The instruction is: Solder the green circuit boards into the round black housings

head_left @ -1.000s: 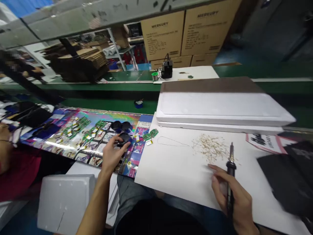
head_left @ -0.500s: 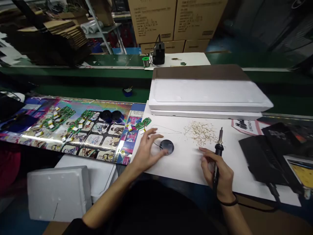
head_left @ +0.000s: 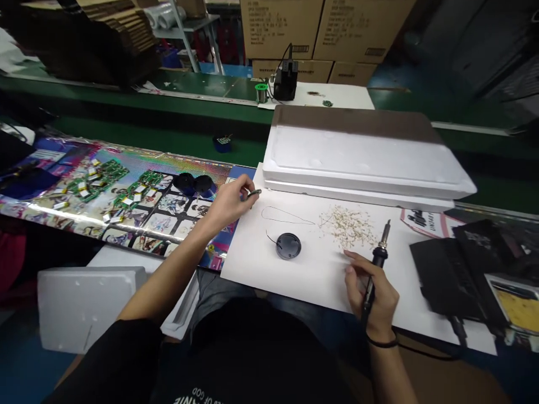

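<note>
My left hand (head_left: 236, 199) is closed on a small circuit board (head_left: 252, 194), pinched above the left part of the white sheet (head_left: 252, 264). My fingers hide much of the board. Wrapped in my right hand (head_left: 377, 294) is a soldering iron (head_left: 376, 264), its tip pointing up and away from me. Between my hands a round black plastic part (head_left: 288, 246) with a short dark wire lies on the sheet. Beyond it rests a loop of thin wire (head_left: 284, 215). A scatter of tiny pale bits (head_left: 349, 225) covers the sheet ahead of my right hand.
Stacked white foam trays (head_left: 362, 151) stand behind the sheet. On the left, several green circuit boards (head_left: 109, 168) and two dark round parts (head_left: 194, 184) lie on a printed panel. A black soldering station (head_left: 442, 275) and a yellow sponge (head_left: 520, 308) sit right; a solder spool (head_left: 261, 93) stands farther back.
My left hand has left the round black part, moved away and leftward, and picked up a circuit board. My right hand still holds the soldering iron in nearly the same place.
</note>
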Demonstrator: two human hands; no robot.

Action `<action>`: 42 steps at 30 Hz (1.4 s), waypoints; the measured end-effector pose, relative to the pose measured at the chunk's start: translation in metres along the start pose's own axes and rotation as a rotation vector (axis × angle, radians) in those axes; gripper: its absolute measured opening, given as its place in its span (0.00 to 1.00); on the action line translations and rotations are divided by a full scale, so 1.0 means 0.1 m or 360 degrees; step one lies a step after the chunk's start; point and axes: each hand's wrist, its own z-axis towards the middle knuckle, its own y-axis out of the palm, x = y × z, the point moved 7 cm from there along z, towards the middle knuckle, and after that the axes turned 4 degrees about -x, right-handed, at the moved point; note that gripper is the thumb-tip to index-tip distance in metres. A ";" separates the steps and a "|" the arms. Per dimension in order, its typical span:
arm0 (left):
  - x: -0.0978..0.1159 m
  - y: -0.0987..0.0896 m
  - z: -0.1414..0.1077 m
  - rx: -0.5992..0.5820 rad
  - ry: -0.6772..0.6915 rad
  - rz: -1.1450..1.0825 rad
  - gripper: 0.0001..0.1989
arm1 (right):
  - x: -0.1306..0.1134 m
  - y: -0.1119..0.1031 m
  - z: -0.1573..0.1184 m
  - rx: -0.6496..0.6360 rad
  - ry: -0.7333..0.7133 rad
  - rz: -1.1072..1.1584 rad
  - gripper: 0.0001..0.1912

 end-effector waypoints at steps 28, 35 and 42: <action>0.90 0.73 -0.96 0.0202 -0.0146 -0.1940 0.10 | -0.92 0.45 0.39 0.0103 -0.0242 0.0943 0.35; 0.45 0.29 -1.08 0.0281 -0.0055 -0.0796 0.06 | -0.62 0.35 0.27 0.0045 -0.0010 0.0942 0.32; 0.39 0.58 -1.04 0.0133 0.0019 -0.0629 0.05 | -0.54 0.46 0.24 -0.0218 -0.0052 0.0661 0.25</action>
